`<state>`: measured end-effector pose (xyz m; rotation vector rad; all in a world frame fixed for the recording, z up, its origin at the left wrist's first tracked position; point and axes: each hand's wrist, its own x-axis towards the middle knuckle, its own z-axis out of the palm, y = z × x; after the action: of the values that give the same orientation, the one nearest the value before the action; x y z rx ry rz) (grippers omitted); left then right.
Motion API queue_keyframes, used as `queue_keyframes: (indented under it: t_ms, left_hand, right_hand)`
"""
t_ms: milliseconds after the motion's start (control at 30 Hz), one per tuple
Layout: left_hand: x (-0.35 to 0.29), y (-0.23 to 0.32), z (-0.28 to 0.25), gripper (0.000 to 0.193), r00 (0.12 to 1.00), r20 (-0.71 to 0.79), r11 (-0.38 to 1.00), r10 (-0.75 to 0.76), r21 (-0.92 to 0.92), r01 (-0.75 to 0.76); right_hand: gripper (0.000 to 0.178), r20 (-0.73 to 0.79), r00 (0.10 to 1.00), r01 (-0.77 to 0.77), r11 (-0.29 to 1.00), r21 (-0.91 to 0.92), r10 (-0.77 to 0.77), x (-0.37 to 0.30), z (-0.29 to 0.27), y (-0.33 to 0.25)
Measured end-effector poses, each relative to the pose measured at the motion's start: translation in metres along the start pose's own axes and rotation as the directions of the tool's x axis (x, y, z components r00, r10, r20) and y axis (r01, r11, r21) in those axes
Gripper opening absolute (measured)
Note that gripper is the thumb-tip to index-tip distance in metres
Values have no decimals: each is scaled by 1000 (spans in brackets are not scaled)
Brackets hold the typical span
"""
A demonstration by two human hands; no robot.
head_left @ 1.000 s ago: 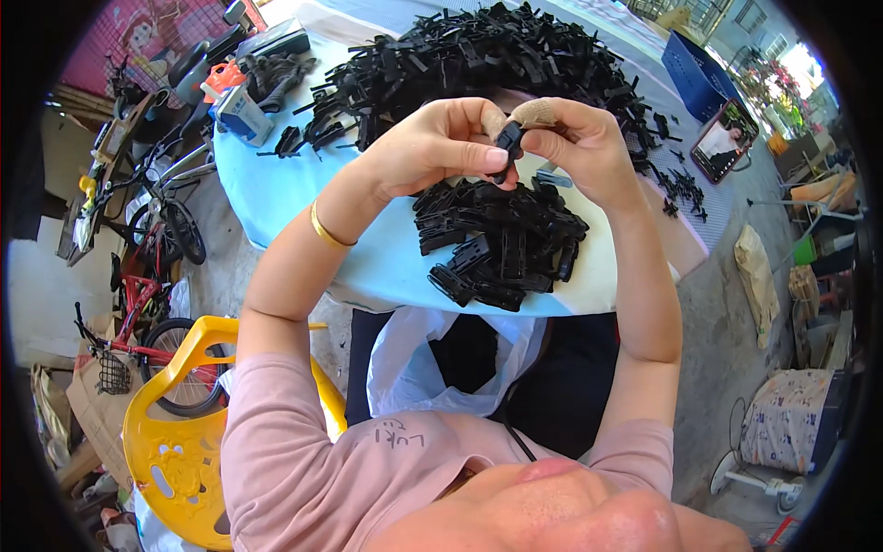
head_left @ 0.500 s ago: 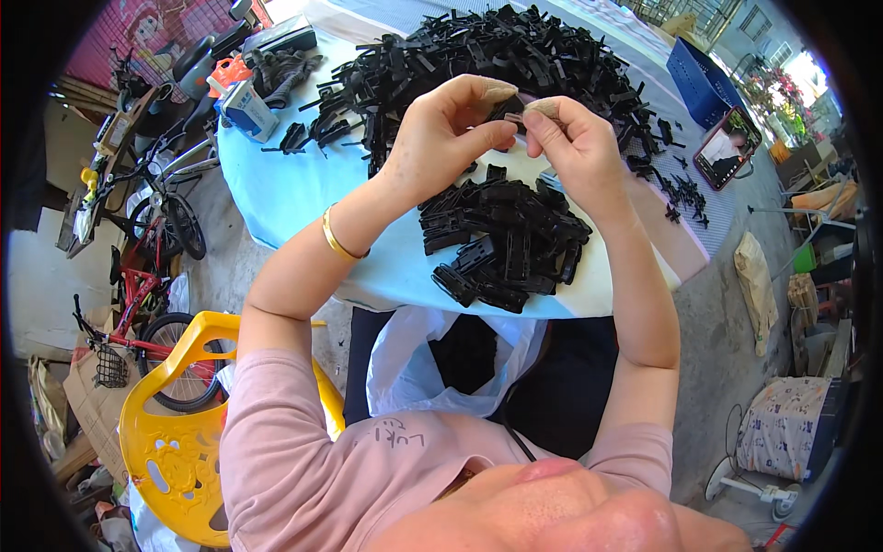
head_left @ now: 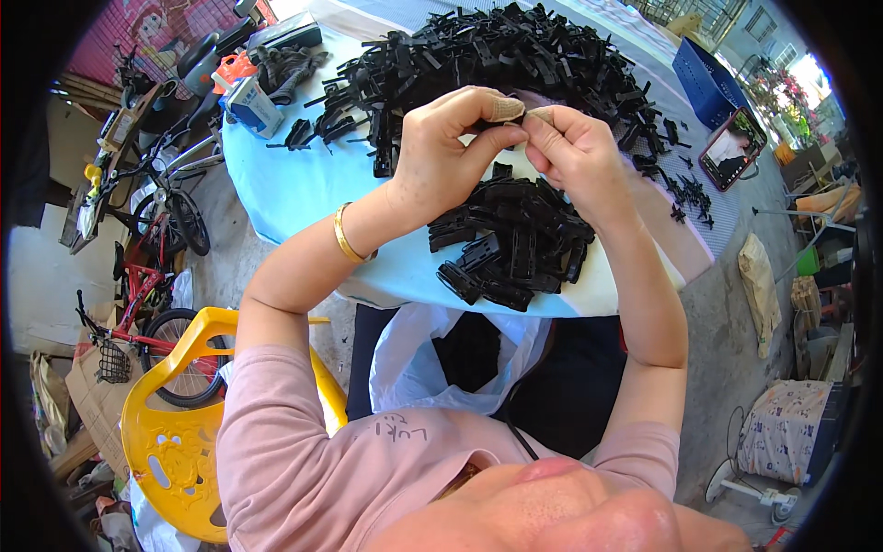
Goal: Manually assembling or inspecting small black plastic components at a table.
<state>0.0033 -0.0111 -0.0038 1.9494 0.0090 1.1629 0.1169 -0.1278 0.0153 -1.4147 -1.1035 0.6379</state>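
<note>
My left hand point(head_left: 437, 147) and my right hand point(head_left: 587, 158) meet fingertip to fingertip above the table. A small black plastic part point(head_left: 517, 120) shows between the left thumb and index finger, mostly hidden by them. The right thumb and index are pinched together against it; whatever they grip is covered. Beige wraps sit on both index fingertips. Just below the hands lies a smaller heap of black plastic clips point(head_left: 510, 241). Behind them spreads a larger heap of black plastic parts point(head_left: 497, 51).
Small black pieces point(head_left: 690, 195) lie at the right beside a propped phone point(head_left: 733, 147) and a blue basket point(head_left: 704, 83). A blue-and-white box point(head_left: 254, 107) stands far left. An open white plastic bag point(head_left: 400, 368) with dark contents sits at my lap. A yellow chair point(head_left: 175, 442) is at left.
Both hands have dropped slightly toward me, and their fingertips have come closer together. The right fingers are now bunched more tightly. The view has shifted a little; the heaps look unchanged.
</note>
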Motion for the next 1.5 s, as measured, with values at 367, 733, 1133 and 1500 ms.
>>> queue_keyframes:
  t_ms: [367,733,1133,1500]
  left_hand:
    - [8,10,-6,34,921,389,998,-7,-62,33]
    - [9,-16,-4,52,890,378,875,-254,-302,378]
    - [17,-26,-12,55,878,359,706,-315,-529,470]
    - [12,-7,-6,37,941,184,893,-285,-307,330]
  right_hand:
    - [23,-74,980,132,887,-443,-183,25,-84,25]
    - [16,-2,975,79,352,-933,-223,27,-60,38]
    - [15,-31,950,310,950,-44,-311,11,-13,15]
    - [20,0,989,147,988,-41,-147,8,-6,6]
